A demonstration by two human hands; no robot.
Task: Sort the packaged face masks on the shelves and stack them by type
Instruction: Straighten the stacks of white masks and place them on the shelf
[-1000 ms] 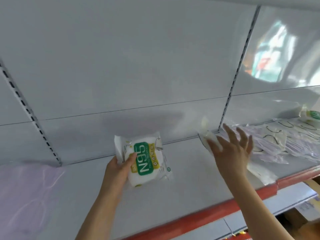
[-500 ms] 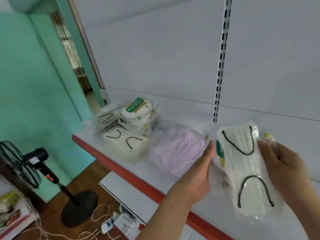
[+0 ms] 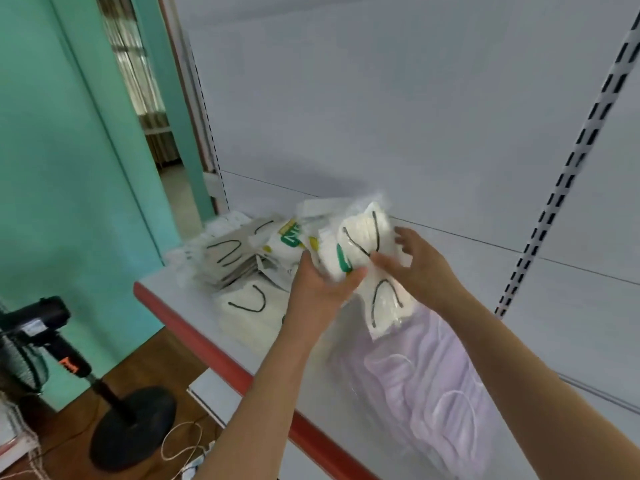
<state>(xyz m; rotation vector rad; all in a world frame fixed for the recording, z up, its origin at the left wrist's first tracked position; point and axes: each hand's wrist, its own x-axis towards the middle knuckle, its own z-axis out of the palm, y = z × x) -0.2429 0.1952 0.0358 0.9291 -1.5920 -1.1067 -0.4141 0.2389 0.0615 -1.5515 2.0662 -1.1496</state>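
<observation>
My left hand [image 3: 322,285] grips an N95 pack [image 3: 334,258], white with a green label, together with the upper part of a clear pack of white masks with black ear loops [image 3: 384,303]. My right hand [image 3: 415,261] pinches that white mask pack from the right side. Both hands hover over the white shelf [image 3: 173,289]. On the shelf's left end lie stacks of white black-loop mask packs [image 3: 242,313] and N95 packs [image 3: 287,237]. A pile of pink mask packs [image 3: 426,386] lies below my hands.
The shelf has a red front edge [image 3: 214,355] and a white back panel with slotted uprights [image 3: 554,209]. A black standing fan [image 3: 45,341] and loose cables [image 3: 183,441] are on the wooden floor at left, beside a green wall [image 3: 52,168].
The view swung left along the shelf. My right hand picked up the white black-loop pack. Both hands carried the packs left, toward the sorted stacks at the shelf's end.
</observation>
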